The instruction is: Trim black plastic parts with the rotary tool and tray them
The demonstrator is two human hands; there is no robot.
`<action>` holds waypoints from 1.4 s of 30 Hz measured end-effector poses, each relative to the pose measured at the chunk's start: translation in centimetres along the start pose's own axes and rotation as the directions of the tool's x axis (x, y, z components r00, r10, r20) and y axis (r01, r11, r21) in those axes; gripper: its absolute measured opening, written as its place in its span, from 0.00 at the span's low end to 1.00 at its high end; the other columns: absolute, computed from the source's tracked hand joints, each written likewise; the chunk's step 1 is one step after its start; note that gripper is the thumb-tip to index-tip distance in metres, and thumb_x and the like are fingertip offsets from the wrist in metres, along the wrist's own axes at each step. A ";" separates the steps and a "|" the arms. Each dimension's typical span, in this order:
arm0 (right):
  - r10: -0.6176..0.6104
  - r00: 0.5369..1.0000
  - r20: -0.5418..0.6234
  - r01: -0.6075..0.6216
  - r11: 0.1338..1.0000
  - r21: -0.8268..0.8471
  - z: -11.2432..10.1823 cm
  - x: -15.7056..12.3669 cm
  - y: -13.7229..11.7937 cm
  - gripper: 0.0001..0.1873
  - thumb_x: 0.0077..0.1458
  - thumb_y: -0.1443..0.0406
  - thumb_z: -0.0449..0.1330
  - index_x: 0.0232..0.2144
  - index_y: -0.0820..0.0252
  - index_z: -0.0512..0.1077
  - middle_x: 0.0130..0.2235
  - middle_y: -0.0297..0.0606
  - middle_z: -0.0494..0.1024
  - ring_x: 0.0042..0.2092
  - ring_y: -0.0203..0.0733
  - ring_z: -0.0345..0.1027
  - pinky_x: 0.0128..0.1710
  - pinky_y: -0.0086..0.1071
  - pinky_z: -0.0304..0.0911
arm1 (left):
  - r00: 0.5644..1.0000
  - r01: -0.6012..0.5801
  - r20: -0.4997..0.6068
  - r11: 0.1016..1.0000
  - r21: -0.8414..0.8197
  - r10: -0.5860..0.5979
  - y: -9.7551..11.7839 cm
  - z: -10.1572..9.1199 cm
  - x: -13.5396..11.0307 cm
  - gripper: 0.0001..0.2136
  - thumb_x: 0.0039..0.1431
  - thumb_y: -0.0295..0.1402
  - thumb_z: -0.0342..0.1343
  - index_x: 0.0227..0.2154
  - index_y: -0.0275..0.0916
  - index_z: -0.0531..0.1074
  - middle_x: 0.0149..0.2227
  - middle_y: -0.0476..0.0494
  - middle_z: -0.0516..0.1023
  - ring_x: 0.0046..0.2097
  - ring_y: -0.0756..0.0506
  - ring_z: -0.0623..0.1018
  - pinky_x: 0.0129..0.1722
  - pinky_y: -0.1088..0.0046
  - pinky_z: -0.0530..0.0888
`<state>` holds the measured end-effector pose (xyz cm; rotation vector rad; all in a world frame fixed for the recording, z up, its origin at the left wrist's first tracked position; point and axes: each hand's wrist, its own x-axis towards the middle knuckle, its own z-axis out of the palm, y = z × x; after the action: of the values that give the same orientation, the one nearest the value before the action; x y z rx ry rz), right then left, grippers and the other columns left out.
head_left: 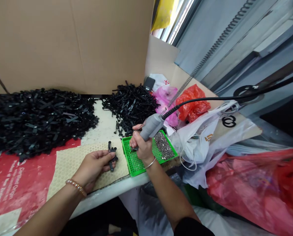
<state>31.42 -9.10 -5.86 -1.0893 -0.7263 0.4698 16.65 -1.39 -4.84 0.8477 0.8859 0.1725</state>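
Between the thumb and fingers of my left hand (97,167) are small black plastic parts (112,156), held just above a cream honeycomb-patterned mat (70,164). My right hand (143,146) is wrapped round a grey electric screwdriver (151,126), tilted with its tip pointing down and left. That tip is over a green perforated tray (134,167), near its left side. Small shiny metal screws (163,147) lie heaped in the tray's right part. Whether a screw sits on the screwdriver's tip is too small to tell.
A large heap of black parts (38,121) lies at the left, a smaller heap (131,106) behind the tray. A coiled spring (210,50) and a black cable (210,98) run from the screwdriver to the upper right. Plastic bags (193,103) crowd the right side.
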 end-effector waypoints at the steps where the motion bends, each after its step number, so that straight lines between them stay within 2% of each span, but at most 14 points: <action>1: 0.007 1.000 -0.002 -0.007 1.000 -0.009 0.0 0.0 0.1 0.14 0.55 0.57 0.61 0.38 0.58 0.64 0.16 0.21 0.58 0.16 0.31 0.52 0.18 0.25 0.54 | 1.000 0.005 -0.003 1.000 0.000 -0.005 0.0 0.0 0.0 0.03 0.48 0.23 0.63 0.24 0.30 0.74 0.22 0.45 0.76 0.23 0.53 0.74 0.27 0.81 0.74; 8: 0.015 0.999 0.030 -0.013 0.998 -0.062 0.2 0.1 0.3 0.12 0.55 0.58 0.61 0.38 0.58 0.65 0.16 0.22 0.60 0.17 0.31 0.53 0.18 0.26 0.54 | 1.000 -0.010 -0.023 1.000 0.014 0.010 -0.1 0.0 -0.1 0.02 0.49 0.23 0.62 0.25 0.31 0.74 0.22 0.45 0.76 0.23 0.53 0.74 0.25 0.82 0.73; 13: 0.007 1.000 0.021 -0.005 0.995 -0.098 0.0 0.2 0.3 0.13 0.55 0.57 0.60 0.38 0.57 0.65 0.16 0.22 0.60 0.17 0.32 0.54 0.19 0.27 0.55 | 1.000 -0.017 -0.010 1.000 -0.012 0.017 -0.2 -0.1 0.1 0.04 0.46 0.24 0.65 0.25 0.31 0.74 0.23 0.46 0.76 0.24 0.53 0.74 0.27 0.80 0.75; 22: 0.019 1.000 0.023 -0.016 0.995 -0.101 0.2 0.2 0.2 0.12 0.55 0.58 0.60 0.37 0.58 0.66 0.16 0.23 0.61 0.17 0.31 0.54 0.19 0.26 0.56 | 1.000 -0.014 0.020 1.000 -0.001 0.014 -0.2 -0.2 0.0 0.03 0.48 0.25 0.63 0.25 0.31 0.74 0.22 0.46 0.75 0.24 0.53 0.74 0.26 0.82 0.73; 33: 0.031 0.999 0.037 -0.026 0.990 -0.136 -0.1 -0.1 0.5 0.13 0.54 0.58 0.61 0.36 0.58 0.64 0.18 0.23 0.62 0.18 0.32 0.55 0.20 0.27 0.59 | 0.999 -0.044 0.029 0.999 -0.005 0.044 -0.7 -0.4 0.5 0.08 0.44 0.28 0.66 0.26 0.31 0.74 0.23 0.47 0.76 0.24 0.53 0.74 0.26 0.80 0.73; 36: -0.002 1.000 -0.003 0.002 0.992 -0.125 0.1 0.0 -0.2 0.12 0.54 0.59 0.61 0.38 0.58 0.64 0.17 0.22 0.60 0.18 0.32 0.55 0.21 0.27 0.57 | 0.998 -0.058 0.022 0.998 -0.018 0.059 -0.8 -0.3 0.5 0.10 0.41 0.28 0.68 0.27 0.31 0.74 0.24 0.46 0.76 0.23 0.53 0.74 0.26 0.79 0.73; 38: -0.011 0.999 -0.041 0.008 0.998 -0.060 0.6 0.3 -1.3 0.12 0.54 0.60 0.61 0.39 0.57 0.65 0.17 0.22 0.59 0.18 0.31 0.53 0.20 0.27 0.56 | 0.997 -0.067 0.024 0.997 -0.027 0.067 -0.9 -0.3 0.5 0.10 0.41 0.28 0.67 0.28 0.31 0.74 0.24 0.46 0.76 0.23 0.53 0.74 0.26 0.78 0.73; 42: -0.005 0.996 -0.086 0.012 0.997 0.080 2.9 1.2 -3.6 0.15 0.51 0.57 0.59 0.40 0.55 0.64 0.16 0.21 0.54 0.17 0.31 0.47 0.19 0.26 0.54 | 0.996 -0.082 0.033 0.996 -0.042 0.083 -1.0 -0.3 0.5 0.11 0.39 0.28 0.68 0.27 0.31 0.74 0.23 0.47 0.76 0.23 0.53 0.73 0.26 0.77 0.74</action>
<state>30.09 -7.93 -1.47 -1.0244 -0.6309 0.4389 16.53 -1.65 -5.92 0.8481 0.8128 0.2462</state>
